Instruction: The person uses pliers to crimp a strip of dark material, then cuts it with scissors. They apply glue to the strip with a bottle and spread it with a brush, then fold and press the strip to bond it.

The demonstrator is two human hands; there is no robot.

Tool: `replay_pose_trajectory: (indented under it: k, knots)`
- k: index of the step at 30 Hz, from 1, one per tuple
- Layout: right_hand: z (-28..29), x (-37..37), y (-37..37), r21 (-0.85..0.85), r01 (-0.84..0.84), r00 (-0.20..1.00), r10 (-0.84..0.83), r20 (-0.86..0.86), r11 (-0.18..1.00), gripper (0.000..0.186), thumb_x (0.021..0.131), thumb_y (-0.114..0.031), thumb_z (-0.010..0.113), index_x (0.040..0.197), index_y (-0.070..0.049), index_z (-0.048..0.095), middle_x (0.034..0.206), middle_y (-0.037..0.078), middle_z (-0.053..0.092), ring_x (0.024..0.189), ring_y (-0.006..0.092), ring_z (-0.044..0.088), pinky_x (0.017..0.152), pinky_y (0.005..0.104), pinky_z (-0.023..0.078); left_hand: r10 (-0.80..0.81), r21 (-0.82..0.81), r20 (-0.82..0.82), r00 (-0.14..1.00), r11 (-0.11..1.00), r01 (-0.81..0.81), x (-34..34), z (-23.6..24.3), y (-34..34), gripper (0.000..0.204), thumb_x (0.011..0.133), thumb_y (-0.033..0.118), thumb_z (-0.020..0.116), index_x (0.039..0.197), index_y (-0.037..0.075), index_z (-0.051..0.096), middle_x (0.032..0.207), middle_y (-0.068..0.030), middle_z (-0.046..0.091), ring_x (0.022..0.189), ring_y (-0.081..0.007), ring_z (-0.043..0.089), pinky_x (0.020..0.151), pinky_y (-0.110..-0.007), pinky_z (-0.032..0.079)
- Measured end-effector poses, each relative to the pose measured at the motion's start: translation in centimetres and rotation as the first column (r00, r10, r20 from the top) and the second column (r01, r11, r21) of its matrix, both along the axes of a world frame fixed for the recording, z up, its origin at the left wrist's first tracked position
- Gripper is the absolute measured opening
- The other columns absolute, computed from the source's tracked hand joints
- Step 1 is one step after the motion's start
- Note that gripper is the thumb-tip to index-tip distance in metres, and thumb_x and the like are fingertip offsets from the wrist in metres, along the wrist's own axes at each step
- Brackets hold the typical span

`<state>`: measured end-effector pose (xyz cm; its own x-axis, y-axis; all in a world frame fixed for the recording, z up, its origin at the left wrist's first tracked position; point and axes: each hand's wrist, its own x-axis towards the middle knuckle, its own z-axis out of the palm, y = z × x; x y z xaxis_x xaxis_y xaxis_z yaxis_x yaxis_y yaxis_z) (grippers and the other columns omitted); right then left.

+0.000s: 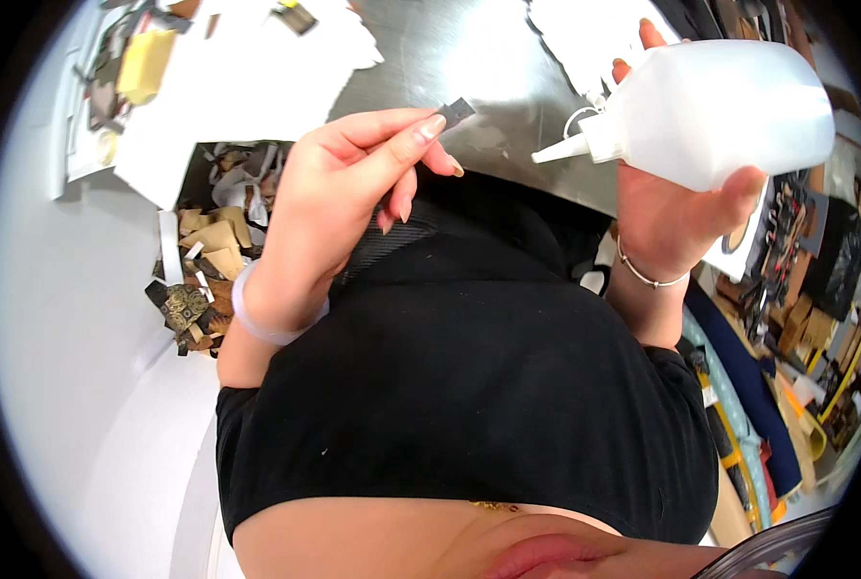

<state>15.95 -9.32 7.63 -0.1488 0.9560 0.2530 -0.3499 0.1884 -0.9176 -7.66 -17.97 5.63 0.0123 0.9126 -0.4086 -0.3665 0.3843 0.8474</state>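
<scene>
Cradling a squeeze bottle in the right hand, with fingers and thumb spread around its girth; pinching a small piece between thumb and finger of the left hand, near the edge of the metal table. Partway along, seemingly: holding both already, not yet touching piece to nozzle. Cannot tell about anything squeezed out, nor the amount left to do. To look at: a cloudy white, smooth, rounded bottle, tipped nozzle-leftward; a dark, flat, squared piece. Farther off, a white sheet and yellow block.
</scene>
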Motion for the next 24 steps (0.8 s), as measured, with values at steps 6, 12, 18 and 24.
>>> replay_pose_trajectory:
  k: [6,12,18,24]
  knots:
    - [-0.2,1.1,-2.8,0.075,0.148,0.989,-0.148,-0.012,0.986,0.085,0.087,-0.063,0.069,0.144,-0.003,0.049,0.133,0.017,0.063,0.125,0.0293,0.061,0.102,0.0429,0.052,-0.097,0.009,-0.061,0.993,0.995,0.098,4.4,-0.2,-0.7,0.029,0.104,0.012,0.058,0.122,-0.008,0.068,0.090,-0.0149,0.075,0.051,-0.0084,0.054,0.046,-0.020,0.040]
    - [-2.5,6.7,-2.2,0.079,-0.018,0.999,0.021,-0.033,0.997,0.086,0.089,-0.071,0.059,0.146,-0.007,0.051,0.136,0.014,0.063,0.128,0.0296,0.061,0.107,0.0450,0.050,-0.128,0.002,0.018,0.992,0.992,0.128,6.9,-0.5,-0.8,0.031,0.104,0.012,0.056,0.126,-0.006,0.068,0.090,-0.0156,0.074,0.050,-0.0086,0.054,0.046,-0.020,0.041]
    - [-3.4,8.7,-0.7,0.074,-0.160,0.986,0.163,-0.040,0.984,0.089,0.091,-0.080,0.049,0.148,-0.011,0.052,0.140,0.010,0.063,0.131,0.0299,0.060,0.111,0.0471,0.048,-0.127,-0.022,0.072,0.989,0.991,0.129,7.7,-0.7,-0.8,0.029,0.103,0.011,0.057,0.124,-0.005,0.069,0.088,-0.0161,0.074,0.049,-0.0090,0.056,0.044,-0.020,0.042]
    - [-3.1,8.2,-0.7,0.024,-0.098,0.994,0.099,-0.041,0.995,0.089,0.092,-0.081,0.045,0.147,-0.012,0.054,0.140,0.010,0.064,0.131,0.0297,0.061,0.113,0.0478,0.047,-0.123,-0.036,0.115,0.986,0.991,0.128,7.9,-0.9,-0.7,0.028,0.103,0.011,0.057,0.123,-0.005,0.070,0.084,-0.0148,0.073,0.049,-0.0093,0.057,0.043,-0.020,0.042]
